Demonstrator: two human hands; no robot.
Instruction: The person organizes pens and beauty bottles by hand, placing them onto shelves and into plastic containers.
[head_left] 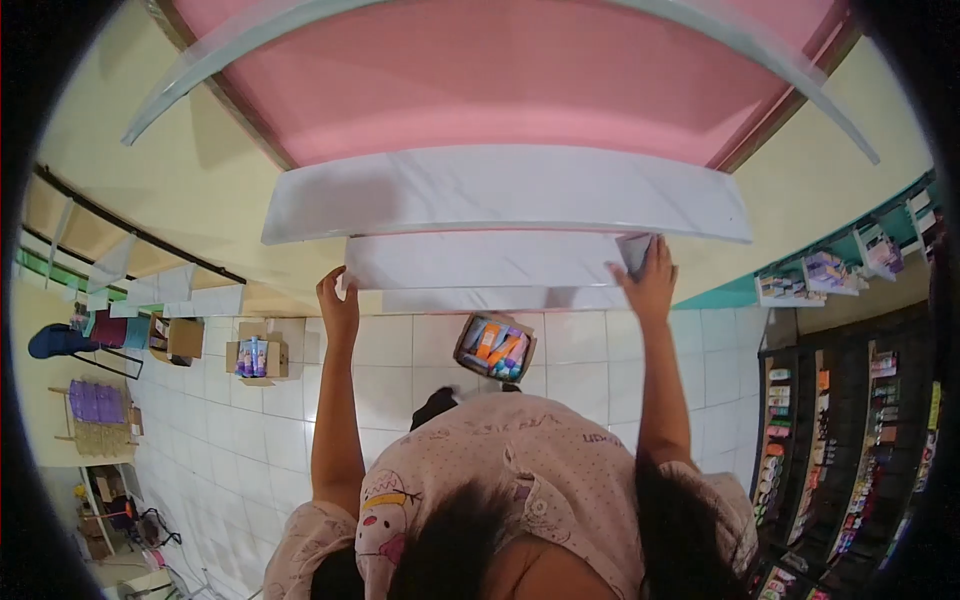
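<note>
In front of me is a white marbled shelf (pixel 490 260), the second one down on the wall. My left hand (pixel 338 305) is at its left end, fingers curled around the corner. A folded grey cloth (pixel 634 252) lies on the shelf's right end. My right hand (pixel 650 285) grips this cloth, with the fingers over its right side and the thumb at its left. Just above is a longer white shelf (pixel 500 190), its surface bare. Another white shelf (pixel 450 299) shows partly below.
An open cardboard box (pixel 460 345) of colourful packets stands on the tiled floor (pixel 385 345) below the shelves. Another box (pixel 275 360) with purple packs is at left. Stocked dark racks (pixel 840 400) stand at right. A clear curved shelf edge (pixel 230 55) hangs overhead.
</note>
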